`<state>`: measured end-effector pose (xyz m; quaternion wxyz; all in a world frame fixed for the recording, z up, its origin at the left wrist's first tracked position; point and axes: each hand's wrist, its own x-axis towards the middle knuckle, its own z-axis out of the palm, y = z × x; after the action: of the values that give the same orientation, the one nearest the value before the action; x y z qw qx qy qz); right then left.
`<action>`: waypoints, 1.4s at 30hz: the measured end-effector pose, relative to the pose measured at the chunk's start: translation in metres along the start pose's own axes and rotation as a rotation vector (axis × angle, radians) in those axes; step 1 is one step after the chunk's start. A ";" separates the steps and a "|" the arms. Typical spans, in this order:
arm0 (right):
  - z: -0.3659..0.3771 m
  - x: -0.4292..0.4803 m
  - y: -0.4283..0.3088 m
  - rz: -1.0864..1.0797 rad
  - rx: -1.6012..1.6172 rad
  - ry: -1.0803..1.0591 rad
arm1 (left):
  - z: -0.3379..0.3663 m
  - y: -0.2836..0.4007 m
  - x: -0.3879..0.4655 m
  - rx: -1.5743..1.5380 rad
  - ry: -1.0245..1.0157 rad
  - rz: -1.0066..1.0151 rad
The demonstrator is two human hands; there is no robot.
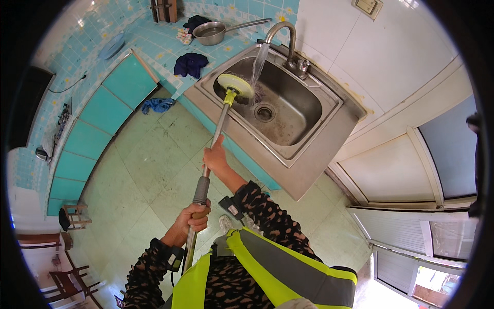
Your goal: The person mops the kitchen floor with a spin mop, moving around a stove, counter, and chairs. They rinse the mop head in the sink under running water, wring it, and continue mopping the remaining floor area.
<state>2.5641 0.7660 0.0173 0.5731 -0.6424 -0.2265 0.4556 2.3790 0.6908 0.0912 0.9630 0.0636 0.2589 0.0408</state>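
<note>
My left hand (194, 218) is wrapped around the lower part of a metal mop handle (218, 129), just below its grey grip sleeve (202, 190). Higher up the same pole, my right hand (217, 156) holds it with the thumb laid along it. The round, pale yellow-green mop head (236, 85) is tilted inside the stainless steel sink (287, 133), at its left end. Water (260, 63) runs from the curved faucet (290, 33) beside and onto the mop head. Dark strands show under the disc. The drain (264, 112) is uncovered.
On the tiled counter are a long-handled saucepan (210, 38) and a dark blue cloth (191, 65). A blue cloth (157, 105) lies on the floor by the teal cabinets (104, 108). A wooden stool (77, 213) stands left. The sink's steel counter corner (297, 195) juts out near my right arm.
</note>
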 end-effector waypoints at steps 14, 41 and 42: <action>-0.004 -0.038 -0.006 -0.074 -0.003 -0.093 | -0.013 -0.021 -0.016 -0.045 -0.086 0.002; 0.006 -0.046 0.017 0.092 0.206 -0.058 | -0.019 -0.004 -0.033 0.329 0.178 -0.042; 0.008 -0.048 0.019 0.076 0.224 -0.057 | -0.019 -0.002 -0.035 0.359 0.170 -0.049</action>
<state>2.5304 0.7267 0.0153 0.6170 -0.5692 -0.1660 0.5175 2.3393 0.6872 0.0918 0.9115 0.2242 0.3439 -0.0240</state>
